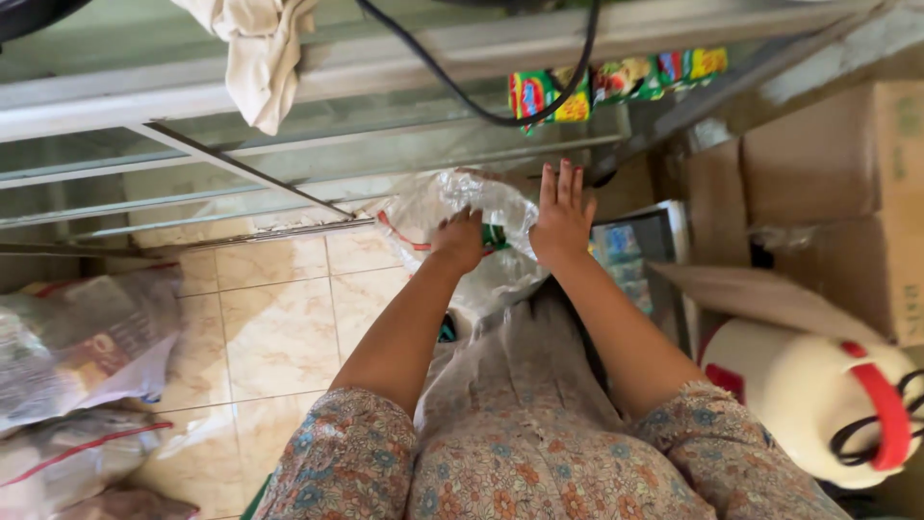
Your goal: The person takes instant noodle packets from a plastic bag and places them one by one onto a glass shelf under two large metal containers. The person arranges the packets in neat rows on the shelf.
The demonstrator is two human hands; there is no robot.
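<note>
Left grip clenched on crinkled clear plastic bag; right hand flat, fingers spread against it.

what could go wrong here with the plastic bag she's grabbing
1. The left hand grips the clear plastic bag by a bunched part only, while the right hand lies flat and open on it; thin plastic could tear or slip.
2. A black cable hangs just above the bag and could snag if the bag is lifted.
3. More bags lie on the tiled floor on the left, likely a trip hazard when stepping back.
</note>
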